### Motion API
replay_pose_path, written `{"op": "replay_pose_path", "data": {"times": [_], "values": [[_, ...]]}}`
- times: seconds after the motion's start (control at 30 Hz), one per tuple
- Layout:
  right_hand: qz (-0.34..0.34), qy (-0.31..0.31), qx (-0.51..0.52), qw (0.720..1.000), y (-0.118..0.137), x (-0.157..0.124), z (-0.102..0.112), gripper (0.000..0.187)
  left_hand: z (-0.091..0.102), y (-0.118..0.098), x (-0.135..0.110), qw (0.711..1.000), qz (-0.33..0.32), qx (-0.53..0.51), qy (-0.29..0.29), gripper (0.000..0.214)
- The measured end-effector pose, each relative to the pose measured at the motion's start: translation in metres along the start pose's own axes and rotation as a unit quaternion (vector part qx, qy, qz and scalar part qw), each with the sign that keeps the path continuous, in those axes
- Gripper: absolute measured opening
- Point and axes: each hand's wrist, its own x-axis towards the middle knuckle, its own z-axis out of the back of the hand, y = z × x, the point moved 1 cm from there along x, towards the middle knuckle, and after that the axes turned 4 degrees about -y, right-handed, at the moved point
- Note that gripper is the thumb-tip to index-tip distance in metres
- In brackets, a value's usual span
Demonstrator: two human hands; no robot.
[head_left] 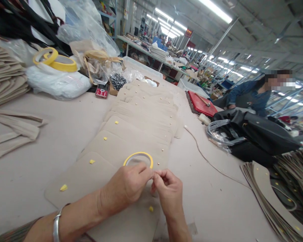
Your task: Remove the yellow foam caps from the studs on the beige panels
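Observation:
A roll of yellow tape rises from behind the fingers of my left hand, which is closed on it. My right hand is pinched shut right beside it, fingertips touching those of the left. Whatever the right fingertips hold is too small to make out. Beneath both hands lie overlapping beige panels, fanned out in a row away from me. Small yellow tape pieces stick to the nearer panels, and small metal studs show along the right side and at the far end.
More yellow tape rolls rest on a white plastic bag at back left, near a red phone. Stacked beige pieces stand left; dark strips lie right. A cord crosses the table. Another person leans in at right.

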Motion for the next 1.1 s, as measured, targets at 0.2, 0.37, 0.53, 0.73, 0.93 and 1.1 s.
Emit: {"op": "replay_pose_path", "data": {"times": [0.2,0.37,0.53,0.73,0.93,1.1], "values": [[-0.155,0.024,0.054,0.986,-0.03,0.037,0.022,0.04,-0.017,0.009,0.003,0.991,-0.004,0.121,0.047,0.014],[-0.135,0.043,-0.031,0.989,-0.033,0.047,0.022,0.04,-0.037,0.021,-0.004,0.975,-0.007,0.171,0.144,0.01],[-0.058,0.055,-0.177,0.981,-0.025,0.048,0.015,0.031,-0.039,0.02,-0.005,0.977,0.001,0.157,0.145,0.008],[0.028,0.06,-0.255,0.965,-0.022,0.051,0.013,0.022,-0.042,0.021,-0.01,0.98,0.007,0.145,0.138,0.012],[-0.039,0.004,-0.172,0.984,-0.03,0.04,0.02,0.03,-0.034,0.018,-0.012,0.978,0.046,0.116,0.165,0.016],[0.022,0.015,-0.208,0.978,-0.032,0.029,0.02,0.031,-0.023,0.014,-0.022,0.974,0.056,0.121,0.182,0.017]]}}
